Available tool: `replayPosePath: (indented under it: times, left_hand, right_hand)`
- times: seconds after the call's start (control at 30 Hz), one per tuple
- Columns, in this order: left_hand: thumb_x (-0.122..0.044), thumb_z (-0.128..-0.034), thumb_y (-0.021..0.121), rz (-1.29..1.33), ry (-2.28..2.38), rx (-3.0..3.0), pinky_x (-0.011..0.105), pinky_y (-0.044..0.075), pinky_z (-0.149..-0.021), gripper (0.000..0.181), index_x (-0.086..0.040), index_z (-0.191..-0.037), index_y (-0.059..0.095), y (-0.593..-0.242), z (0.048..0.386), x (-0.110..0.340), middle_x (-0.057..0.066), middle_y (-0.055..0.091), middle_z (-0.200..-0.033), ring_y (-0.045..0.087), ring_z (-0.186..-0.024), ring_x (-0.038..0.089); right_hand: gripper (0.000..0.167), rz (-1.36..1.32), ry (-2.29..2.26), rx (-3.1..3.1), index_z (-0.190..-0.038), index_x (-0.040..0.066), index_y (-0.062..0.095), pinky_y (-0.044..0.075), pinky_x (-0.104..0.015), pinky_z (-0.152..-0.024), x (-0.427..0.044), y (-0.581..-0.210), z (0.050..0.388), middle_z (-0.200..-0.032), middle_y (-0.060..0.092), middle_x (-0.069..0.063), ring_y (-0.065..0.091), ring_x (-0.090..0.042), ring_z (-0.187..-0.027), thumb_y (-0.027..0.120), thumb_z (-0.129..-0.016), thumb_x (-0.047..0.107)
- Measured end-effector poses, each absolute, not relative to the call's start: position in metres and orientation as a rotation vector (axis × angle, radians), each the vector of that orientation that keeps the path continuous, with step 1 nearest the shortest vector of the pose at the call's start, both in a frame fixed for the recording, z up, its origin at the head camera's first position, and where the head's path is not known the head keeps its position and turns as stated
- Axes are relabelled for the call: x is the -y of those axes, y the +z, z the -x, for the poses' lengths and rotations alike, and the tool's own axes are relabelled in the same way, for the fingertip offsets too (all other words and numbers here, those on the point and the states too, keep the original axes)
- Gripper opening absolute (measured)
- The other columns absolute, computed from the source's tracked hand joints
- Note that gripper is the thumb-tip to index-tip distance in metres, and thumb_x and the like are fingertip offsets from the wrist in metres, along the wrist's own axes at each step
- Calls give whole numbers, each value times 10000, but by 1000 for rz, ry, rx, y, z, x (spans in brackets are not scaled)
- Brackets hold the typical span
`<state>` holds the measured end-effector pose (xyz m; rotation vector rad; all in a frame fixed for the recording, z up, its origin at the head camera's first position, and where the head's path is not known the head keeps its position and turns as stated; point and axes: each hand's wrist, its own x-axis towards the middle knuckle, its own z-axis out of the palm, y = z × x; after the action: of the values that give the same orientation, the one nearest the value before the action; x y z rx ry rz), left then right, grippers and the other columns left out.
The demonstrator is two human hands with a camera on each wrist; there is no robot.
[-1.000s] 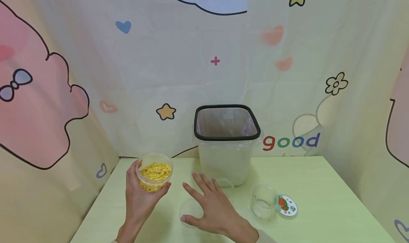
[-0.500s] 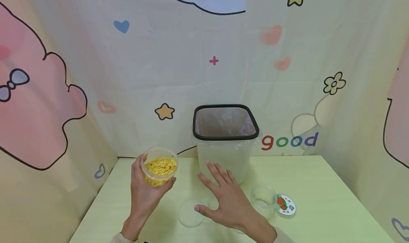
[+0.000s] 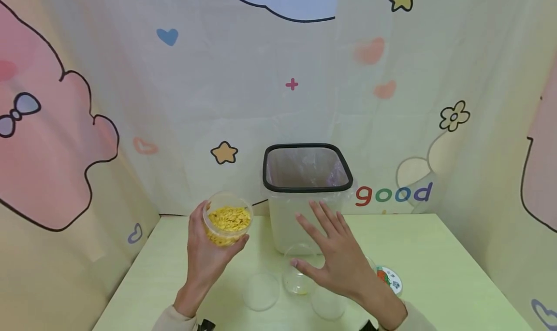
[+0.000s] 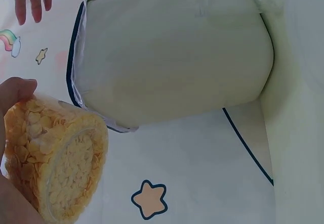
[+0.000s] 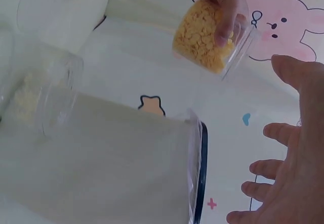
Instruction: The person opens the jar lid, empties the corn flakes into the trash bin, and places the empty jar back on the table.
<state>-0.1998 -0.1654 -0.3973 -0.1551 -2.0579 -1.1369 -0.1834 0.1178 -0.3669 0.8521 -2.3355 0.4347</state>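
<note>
My left hand (image 3: 213,246) grips a clear plastic jar (image 3: 228,200) without a lid, up in the air left of the bin. Yellow flakes (image 3: 229,219) fill it about halfway in the head view; the left wrist view shows its flake-covered base (image 4: 71,173). My right hand (image 3: 339,258) hovers with spread, straight fingers in front of the bin, holding nothing. Below it stands another clear jar (image 3: 299,283), with a few bits at its bottom. Two clear round lids (image 3: 260,292) lie on the table near that jar.
A pale bin (image 3: 285,220) with a black rim (image 3: 308,190) and plastic liner stands at the back of the table. Right of my hand lies a printed round lid (image 3: 395,280). A further clear jar is mostly hidden behind my right hand. A patterned curtain (image 3: 243,79) hangs behind.
My left hand has moved right and up with the jar of flakes. My right hand has moved right and upward, uncovering the standing jar and the lids.
</note>
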Motion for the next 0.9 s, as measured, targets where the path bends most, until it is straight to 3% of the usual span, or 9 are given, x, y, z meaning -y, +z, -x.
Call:
replayPosePath:
  times: [0.13,0.37,0.57,0.9]
  left_hand:
    - [-226,-543,966,180,-1117,2043,615,451,-1012,1139,-110,-1473,318,-391,203,163,115,442,-1411,468,-1269,302]
    - [-233,-557,957,254,-1081,2007,598,471,-993,1127,-91,-1473,316,-380,212,159,130,444,-1407,476,-1261,309]
    - [-247,-560,957,290,-1056,2018,582,483,-1001,1137,-84,-1478,307,-369,218,155,138,448,-1391,488,-1253,314]
    - [-305,-556,951,337,-958,2006,546,507,-986,1136,-58,-1467,320,-356,227,148,150,460,-1381,494,-1240,311]
  right_hand:
    - [768,-805,426,2332,-1501,245,409,259,-648,-1139,-131,-355,190,-1625,266,-87,257,-359,-1490,631,-855,597]
    - [792,-698,420,2369,-1514,268,384,234,-630,-1164,-152,-339,206,-1617,285,-94,236,-352,-1497,681,-831,538]
    - [785,-615,400,2453,-1529,268,355,198,-591,-1195,-165,-334,222,-1626,258,-103,222,-376,-1497,641,-857,556]
    - [726,-563,370,2577,-1541,237,330,166,-659,-1174,-177,-321,240,-1636,224,-113,171,-372,-1514,538,-927,563]
